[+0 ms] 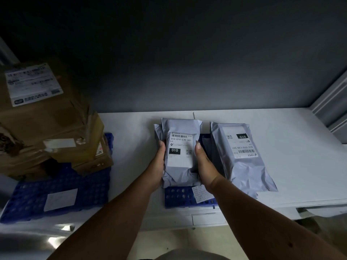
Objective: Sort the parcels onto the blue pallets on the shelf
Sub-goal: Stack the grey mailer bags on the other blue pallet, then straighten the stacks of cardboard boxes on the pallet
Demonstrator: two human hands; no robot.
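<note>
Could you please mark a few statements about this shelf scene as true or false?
1. Both hands, left and right, hold the grey parcel. True.
2. The second grey parcel has its label upside down to the camera. True.
3. The cardboard boxes are stacked on the right pallet. False: on the left pallet.
4. The held parcel's label reads 020. False: it reads 010.

Both hands, left hand (158,162) and right hand (203,164), flank the grey parcel (180,152) on the blue pallet (178,196). Just right of the right hand a second grey parcel (242,156) narrows the gap. Far left of the left hand stacked cardboard boxes (50,124) block the way; between them, bare white shelf (131,139) lies open. Beyond the fingertips the shelf runs free to the wall (187,72).
</note>
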